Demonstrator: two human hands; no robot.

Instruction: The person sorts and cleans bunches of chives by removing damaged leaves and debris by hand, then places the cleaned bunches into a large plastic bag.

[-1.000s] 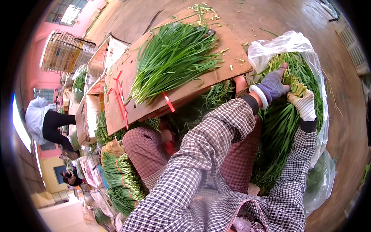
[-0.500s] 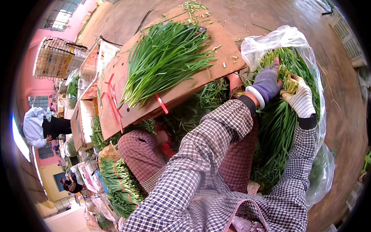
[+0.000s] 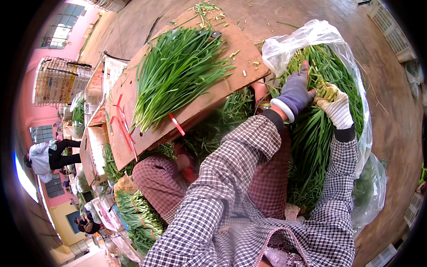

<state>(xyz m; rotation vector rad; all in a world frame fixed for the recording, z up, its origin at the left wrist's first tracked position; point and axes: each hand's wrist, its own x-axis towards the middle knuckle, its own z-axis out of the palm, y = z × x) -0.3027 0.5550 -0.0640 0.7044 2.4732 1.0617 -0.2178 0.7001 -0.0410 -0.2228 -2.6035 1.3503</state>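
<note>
On the right, a clear plastic bag (image 3: 321, 30) lies open around a heap of long green garlic chives (image 3: 311, 142), their pale stem ends toward the far side. My right hand (image 3: 338, 109), in a white knit glove, is closed round a bundle of these stem ends. Just left of it, my left hand (image 3: 294, 91), in a purple-grey glove with bare fingertips, rests against the stems, index finger stretched out and thumb apart. A white bangle (image 3: 284, 110) circles the left wrist. A loose pile of chives (image 3: 178, 71) lies on the brown board (image 3: 249, 58).
Red-and-white ties (image 3: 176, 124) lie at the board's near edge and left corner. Tied chive bundles (image 3: 140, 218) are stacked at lower left. Trimmed stem bits (image 3: 218, 15) litter the board's far end. A person (image 3: 49, 155) stands far left. Crates (image 3: 391, 31) line the right side.
The whole view has shifted slightly, so the board and bag sit further left. Both hands stay at the stem ends, the right still gripping its bundle. The person at far left has changed posture.
</note>
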